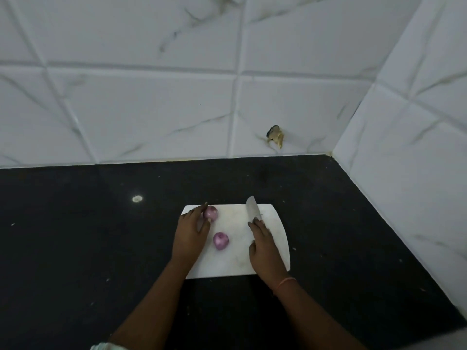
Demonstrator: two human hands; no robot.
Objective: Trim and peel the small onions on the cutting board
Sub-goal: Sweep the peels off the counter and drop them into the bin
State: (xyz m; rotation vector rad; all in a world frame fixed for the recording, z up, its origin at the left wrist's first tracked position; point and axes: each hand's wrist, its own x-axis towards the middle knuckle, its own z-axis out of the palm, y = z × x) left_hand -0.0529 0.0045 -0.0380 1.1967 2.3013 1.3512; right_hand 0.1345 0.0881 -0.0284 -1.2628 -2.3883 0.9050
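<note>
Cutting board [273, 238]: lying on the dark counter [75, 236].
Left hand [190, 234]: fingers curling around the far onion [211, 213] at the board's far left corner.
Near onion [220, 240]: sitting loose mid-board.
Right hand [264, 248]: gripping a knife [252, 209], blade pointing away.

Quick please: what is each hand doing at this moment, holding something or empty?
Left hand: fingers closed around the far onion on the cutting board.
Right hand: closed on the knife.
</note>
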